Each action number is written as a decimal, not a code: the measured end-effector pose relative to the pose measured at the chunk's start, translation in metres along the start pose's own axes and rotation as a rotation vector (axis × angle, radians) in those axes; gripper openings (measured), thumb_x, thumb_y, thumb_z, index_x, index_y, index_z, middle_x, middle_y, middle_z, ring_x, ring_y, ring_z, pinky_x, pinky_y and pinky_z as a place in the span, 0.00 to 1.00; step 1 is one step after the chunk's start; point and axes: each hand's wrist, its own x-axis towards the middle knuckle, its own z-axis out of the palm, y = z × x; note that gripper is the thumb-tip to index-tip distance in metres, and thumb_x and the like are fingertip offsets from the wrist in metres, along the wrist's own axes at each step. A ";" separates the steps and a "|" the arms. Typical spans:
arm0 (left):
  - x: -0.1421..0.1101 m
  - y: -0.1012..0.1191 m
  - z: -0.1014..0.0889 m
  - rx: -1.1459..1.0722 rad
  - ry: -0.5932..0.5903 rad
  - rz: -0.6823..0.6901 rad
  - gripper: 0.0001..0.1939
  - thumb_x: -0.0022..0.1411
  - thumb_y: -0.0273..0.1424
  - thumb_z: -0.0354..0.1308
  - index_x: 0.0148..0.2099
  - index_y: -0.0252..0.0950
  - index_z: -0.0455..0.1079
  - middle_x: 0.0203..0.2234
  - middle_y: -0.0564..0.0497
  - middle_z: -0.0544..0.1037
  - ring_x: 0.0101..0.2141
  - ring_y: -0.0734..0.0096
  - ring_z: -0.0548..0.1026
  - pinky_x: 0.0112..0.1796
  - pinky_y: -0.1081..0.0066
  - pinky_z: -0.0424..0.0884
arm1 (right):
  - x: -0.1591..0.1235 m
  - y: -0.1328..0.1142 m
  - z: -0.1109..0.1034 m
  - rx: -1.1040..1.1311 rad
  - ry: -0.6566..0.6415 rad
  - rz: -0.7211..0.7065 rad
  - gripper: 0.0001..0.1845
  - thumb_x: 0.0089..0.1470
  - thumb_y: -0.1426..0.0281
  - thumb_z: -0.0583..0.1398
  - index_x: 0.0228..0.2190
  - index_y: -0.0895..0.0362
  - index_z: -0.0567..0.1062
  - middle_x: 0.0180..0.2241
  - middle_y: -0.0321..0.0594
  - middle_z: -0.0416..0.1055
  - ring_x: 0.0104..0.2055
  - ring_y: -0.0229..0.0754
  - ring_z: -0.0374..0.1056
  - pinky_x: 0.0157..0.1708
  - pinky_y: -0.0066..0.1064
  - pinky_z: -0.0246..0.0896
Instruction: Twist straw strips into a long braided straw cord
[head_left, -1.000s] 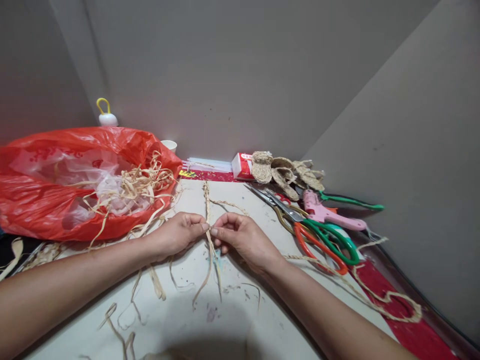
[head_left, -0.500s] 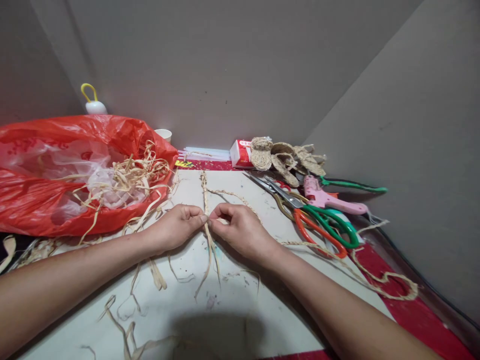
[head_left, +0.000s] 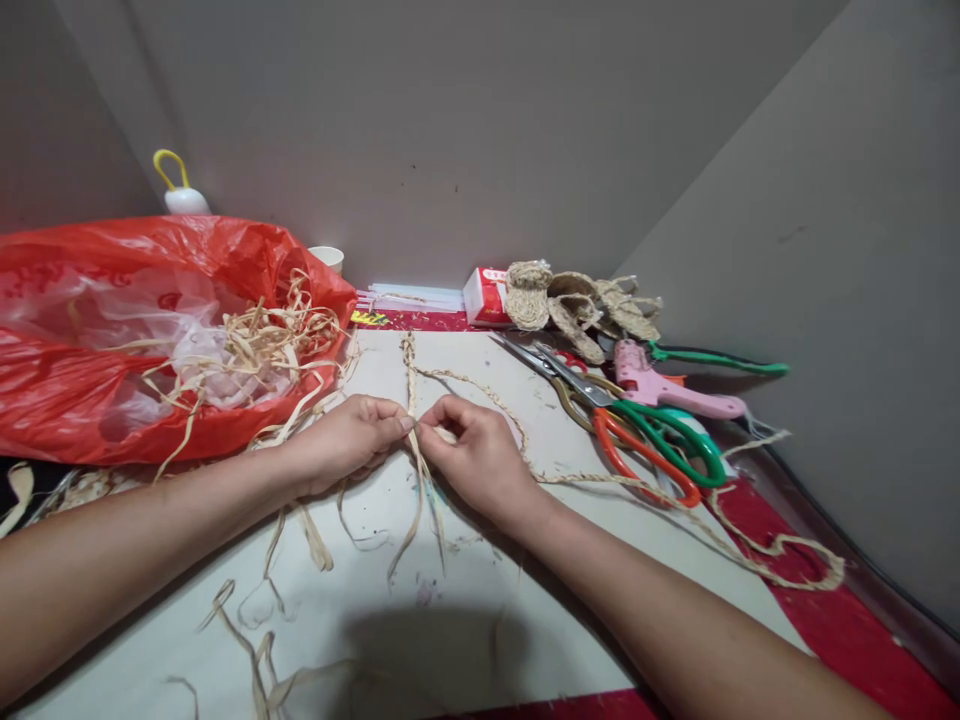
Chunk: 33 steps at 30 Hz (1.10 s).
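A narrow braid of straw-coloured raffia (head_left: pixel 411 385) runs from the far edge of the white board toward me. My left hand (head_left: pixel 358 437) pinches it from the left between thumb and fingertips. From the right, my right hand (head_left: pixel 476 450) closes thumb and forefinger at the same spot, its other fingers curled in. Below the pinch, loose raffia strands (head_left: pixel 420 500) fan out toward me. A longer thin braided cord (head_left: pixel 592 480) branches off near the top, loops behind my right hand and trails away to the right.
On the left, a red plastic bag (head_left: pixel 150 250) holds loose raffia. To the right lie scissors (head_left: pixel 652 440), a pink glue gun (head_left: pixel 675 390) and woven raffia pieces (head_left: pixel 529 295) beside a red-and-white box (head_left: pixel 486 297). Raffia scraps (head_left: pixel 262 665) litter the white board (head_left: pixel 390 620).
The view has shifted slightly. Both hands stay together on the braid, with the fingers moving only a little around the pinch point.
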 end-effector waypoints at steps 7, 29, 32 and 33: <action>-0.003 -0.002 0.010 0.126 0.180 0.115 0.14 0.55 0.38 0.53 0.23 0.34 0.61 0.14 0.60 0.56 0.17 0.82 0.50 0.20 0.77 0.48 | 0.002 -0.004 -0.011 0.633 -0.293 0.468 0.09 0.42 0.66 0.63 0.23 0.60 0.73 0.15 0.31 0.64 0.15 0.29 0.53 0.15 0.24 0.46; -0.001 -0.001 0.001 0.454 0.052 0.236 0.13 0.59 0.33 0.48 0.24 0.34 0.64 0.18 0.55 0.67 0.22 0.77 0.61 0.26 0.76 0.56 | -0.009 -0.012 -0.003 0.549 -0.427 0.426 0.13 0.56 0.65 0.50 0.21 0.55 0.63 0.13 0.29 0.60 0.13 0.30 0.51 0.14 0.23 0.45; 0.001 0.001 0.000 0.156 -0.005 0.065 0.12 0.57 0.34 0.50 0.24 0.34 0.63 0.14 0.58 0.61 0.16 0.81 0.55 0.20 0.77 0.51 | -0.013 -0.016 0.000 0.380 -0.372 0.349 0.14 0.57 0.67 0.48 0.21 0.55 0.63 0.11 0.30 0.61 0.12 0.32 0.52 0.15 0.24 0.46; 0.002 0.002 0.000 0.083 -0.010 0.016 0.11 0.56 0.33 0.51 0.24 0.34 0.62 0.12 0.60 0.58 0.14 0.82 0.51 0.17 0.77 0.47 | -0.014 -0.017 0.001 0.333 -0.342 0.316 0.14 0.57 0.67 0.49 0.21 0.55 0.63 0.11 0.29 0.60 0.13 0.33 0.52 0.15 0.24 0.46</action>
